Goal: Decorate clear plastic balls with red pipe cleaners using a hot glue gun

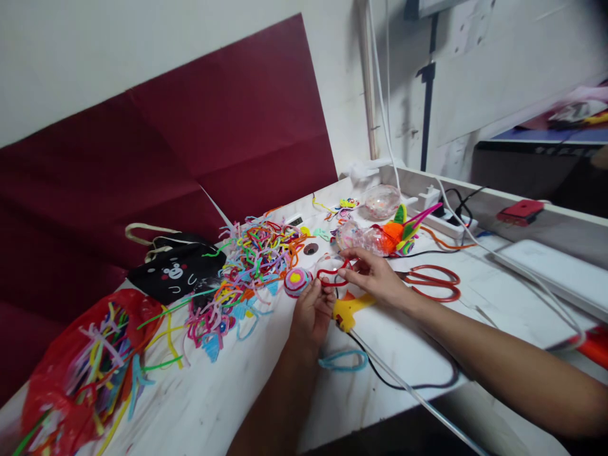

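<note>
A bent red pipe cleaner (331, 283) is held up above the table between my two hands. My left hand (311, 310) pinches its left end, fingers closed. The fingers of my right hand (373, 277) close on its right side. Just behind it is a clear rounded plastic piece (327, 261), partly hidden. A coiled pink, blue and yellow disc (297, 280) lies beside my left fingertips. Under my hands rests a yellow hot glue gun (349, 311) with a long clear glue stick (403, 383). Red-handled scissors (433, 283) lie to the right of my right hand.
Tangled pipe cleaners (259, 253) cover the table's left middle, near a black bag (168, 269) and a red plastic bag (52, 373). A blue loop (342, 361) lies in front. Behind are a decorated clear bottle (365, 239), a clear bowl (382, 199) and a power strip (449, 221).
</note>
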